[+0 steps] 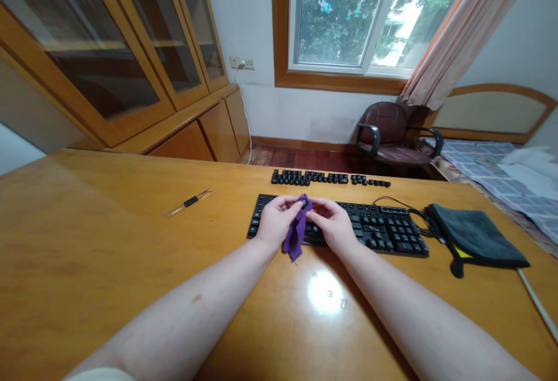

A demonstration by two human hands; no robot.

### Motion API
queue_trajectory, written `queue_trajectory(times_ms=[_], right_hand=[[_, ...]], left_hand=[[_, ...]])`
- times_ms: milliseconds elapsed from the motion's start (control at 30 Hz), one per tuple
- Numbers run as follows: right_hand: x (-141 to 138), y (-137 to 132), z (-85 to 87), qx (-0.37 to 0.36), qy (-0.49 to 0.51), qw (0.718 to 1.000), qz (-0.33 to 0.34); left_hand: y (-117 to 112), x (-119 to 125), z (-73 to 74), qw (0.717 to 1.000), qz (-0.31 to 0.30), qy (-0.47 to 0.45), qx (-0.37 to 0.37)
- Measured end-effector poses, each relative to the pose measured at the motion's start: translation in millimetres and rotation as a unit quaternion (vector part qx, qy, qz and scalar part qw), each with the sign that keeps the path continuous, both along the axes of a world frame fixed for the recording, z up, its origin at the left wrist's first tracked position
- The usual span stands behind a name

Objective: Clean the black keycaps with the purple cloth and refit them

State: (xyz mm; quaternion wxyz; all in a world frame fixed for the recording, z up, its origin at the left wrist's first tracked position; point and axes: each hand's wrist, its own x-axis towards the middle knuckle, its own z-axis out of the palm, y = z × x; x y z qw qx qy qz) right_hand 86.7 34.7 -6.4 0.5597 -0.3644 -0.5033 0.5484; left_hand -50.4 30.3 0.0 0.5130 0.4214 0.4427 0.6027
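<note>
Both hands meet above the left part of a black keyboard [370, 231]. Between them is a purple cloth [297, 231], its loose end hanging down toward the desk. My left hand [275, 218] is closed, its thumb and fingers pinching the cloth. A small dark piece, looking like a keycap [304, 201], shows in the cloth's fold at the fingertips. My right hand [335, 224] is closed too, pinching the cloth's right side by the same piece. Part of the keyboard is hidden behind the hands.
Several loose black keycaps [291, 178] stand in rows behind the keyboard. A clear stick tool with a black grip [190, 201] lies at left on the wooden desk [108, 241]. To the right are a coiled cable [425, 221] and a folded dark grey cloth [477, 236].
</note>
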Motion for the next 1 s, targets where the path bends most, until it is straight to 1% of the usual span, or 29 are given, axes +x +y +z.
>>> queue_trajectory(times_ms=[67,100,167,233,267,433,567,733,867,1000], right_hand=[[-0.6,-1.1,0.8,-0.017,0.006,1.000,-0.008],[-0.6,-1.5,1.5,-0.025,0.006,1.000,-0.013],[0.2,-1.9,3.2,-0.037,0.007,0.999,-0.018],[2.0,-1.6,4.2,-0.037,0.009,0.999,-0.011],[3.1,-1.2,4.2,-0.034,0.010,0.999,-0.006],[7.3,0.9,1.5,-0.012,0.018,1.000,-0.005],[8.3,1.4,-0.4,0.000,0.011,1.000,-0.004],[9.2,2.7,-4.3,0.004,0.014,1.000,-0.002],[9.7,4.2,-7.2,0.007,0.017,1.000,-0.011],[9.8,5.6,-8.9,0.006,0.024,1.000,-0.011]], left_hand=[[-0.1,-1.6,0.7,1.000,-0.006,0.023,0.008],[0.2,-2.5,0.5,1.000,-0.018,0.016,0.007],[1.6,-4.4,-0.6,0.998,-0.054,-0.028,-0.007],[3.3,-6.0,-1.7,0.993,-0.085,-0.076,-0.019],[4.0,-6.4,-1.8,0.991,-0.097,-0.086,-0.020],[3.1,-5.9,2.3,0.990,-0.133,-0.049,-0.010],[2.6,-6.2,2.0,0.991,-0.129,-0.042,-0.008],[6.6,-10.0,-4.5,0.988,-0.131,-0.082,-0.016],[8.0,-11.1,-4.3,0.991,-0.129,-0.031,0.011],[5.0,-9.0,0.1,0.992,-0.124,-0.005,0.009]])
